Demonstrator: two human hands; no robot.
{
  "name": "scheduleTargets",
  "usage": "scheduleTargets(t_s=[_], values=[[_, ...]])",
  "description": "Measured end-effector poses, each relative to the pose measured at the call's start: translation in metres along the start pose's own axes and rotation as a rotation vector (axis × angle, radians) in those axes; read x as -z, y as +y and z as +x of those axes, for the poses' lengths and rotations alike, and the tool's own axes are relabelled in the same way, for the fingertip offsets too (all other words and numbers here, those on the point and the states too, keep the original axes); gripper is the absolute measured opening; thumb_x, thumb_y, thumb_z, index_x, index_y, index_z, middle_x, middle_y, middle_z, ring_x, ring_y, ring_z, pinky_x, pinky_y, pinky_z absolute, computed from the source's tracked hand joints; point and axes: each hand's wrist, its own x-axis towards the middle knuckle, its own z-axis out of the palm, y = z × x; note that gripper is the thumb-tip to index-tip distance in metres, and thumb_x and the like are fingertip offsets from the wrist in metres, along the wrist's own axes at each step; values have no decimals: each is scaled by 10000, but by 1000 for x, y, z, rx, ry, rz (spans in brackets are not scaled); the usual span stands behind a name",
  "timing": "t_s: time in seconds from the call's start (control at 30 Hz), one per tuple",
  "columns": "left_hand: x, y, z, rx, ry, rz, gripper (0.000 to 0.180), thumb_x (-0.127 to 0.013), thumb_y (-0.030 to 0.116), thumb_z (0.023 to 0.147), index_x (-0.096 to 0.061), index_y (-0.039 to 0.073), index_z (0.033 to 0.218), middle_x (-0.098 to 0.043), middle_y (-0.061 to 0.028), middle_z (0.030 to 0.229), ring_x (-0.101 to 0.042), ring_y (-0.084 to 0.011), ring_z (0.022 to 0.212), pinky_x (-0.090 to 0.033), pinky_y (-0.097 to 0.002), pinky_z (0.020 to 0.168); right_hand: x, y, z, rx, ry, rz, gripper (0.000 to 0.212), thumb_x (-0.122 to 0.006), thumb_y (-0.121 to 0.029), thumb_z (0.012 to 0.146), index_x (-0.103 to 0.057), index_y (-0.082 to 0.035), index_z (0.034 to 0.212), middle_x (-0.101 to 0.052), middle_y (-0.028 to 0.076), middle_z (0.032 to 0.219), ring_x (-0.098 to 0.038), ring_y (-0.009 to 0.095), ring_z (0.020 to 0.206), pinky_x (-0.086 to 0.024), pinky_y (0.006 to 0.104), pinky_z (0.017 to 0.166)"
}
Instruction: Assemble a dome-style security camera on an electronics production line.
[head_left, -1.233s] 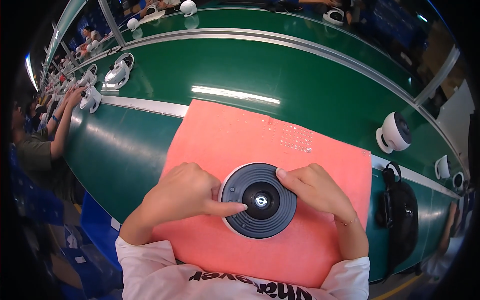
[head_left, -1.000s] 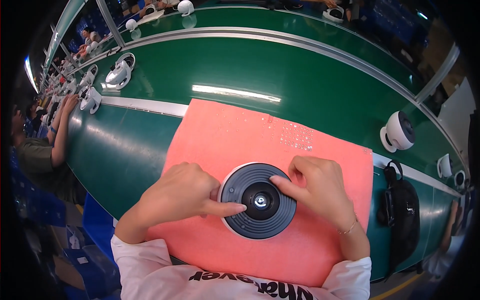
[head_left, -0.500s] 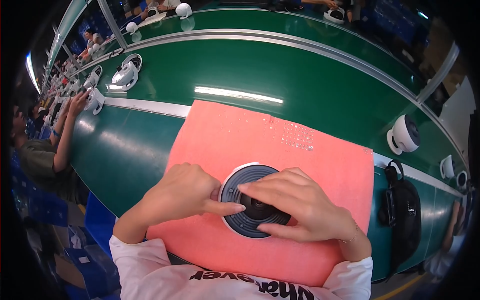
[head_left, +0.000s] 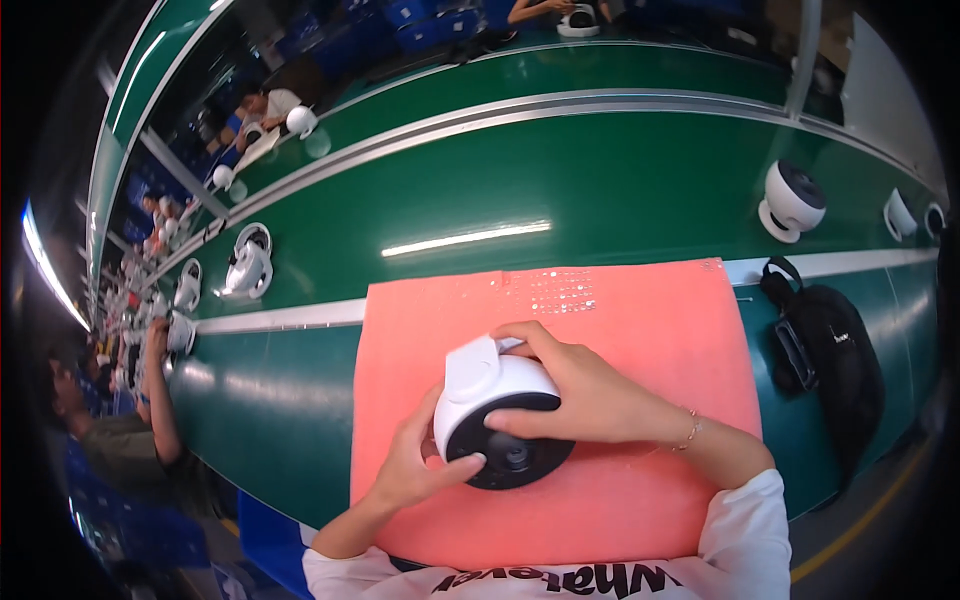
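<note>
Around the white fan (head_left: 497, 415) the pink mat (head_left: 640, 310) lies open from 11 to 2 o'clock. A black bag (head_left: 825, 355) blocks the tabletop (head_left: 560, 190) at 3 o'clock; another white fan (head_left: 792, 202) stands at 1 o'clock.

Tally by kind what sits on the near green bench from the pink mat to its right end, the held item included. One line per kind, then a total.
Pink mat: 1
White round units with a black face: 2, one held on the mat by the left hand and right hand, one standing right of the mat
Black pouch: 1
Total: 4
</note>
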Motion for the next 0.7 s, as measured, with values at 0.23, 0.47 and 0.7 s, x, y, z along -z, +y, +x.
scheduleTargets(t_s=[0.23, 0.47, 0.7], values=[[-21, 23, 36, -428, -80, 497, 879, -748, 132, 631, -275, -85, 1339, -553, -202, 1131, -595, -247, 999, -523, -337, 799, 17, 5, -12, 421, 409, -291, 761, -766, -463, 599, -482, 4, 1128, -623, 205, 925, -646, 302, 785, -517, 362, 691], [10, -10, 77, -318, -16, -175, 880, -765, 293, 565, -368, -43, 1275, -481, -163, 1227, -503, -263, 1121, -418, -379, 946, 31, 11, -7, 329, 412, -33, 887, -752, -408, 663, -272, -34, 1308, -539, 239, 1138, -563, 341, 1029, -454, 384, 870], [-50, -3, 138, -596, -18, -541, 776, -271, 708, 812, -248, 188, 1387, -311, -73, 1407, -323, -315, 1283, -287, -495, 1050, 38, 19, -6, 473, 658, -147, 883, -764, -324, 628, -335, -63, 1354, -568, 238, 1068, -609, 313, 894, -493, 382, 809]])
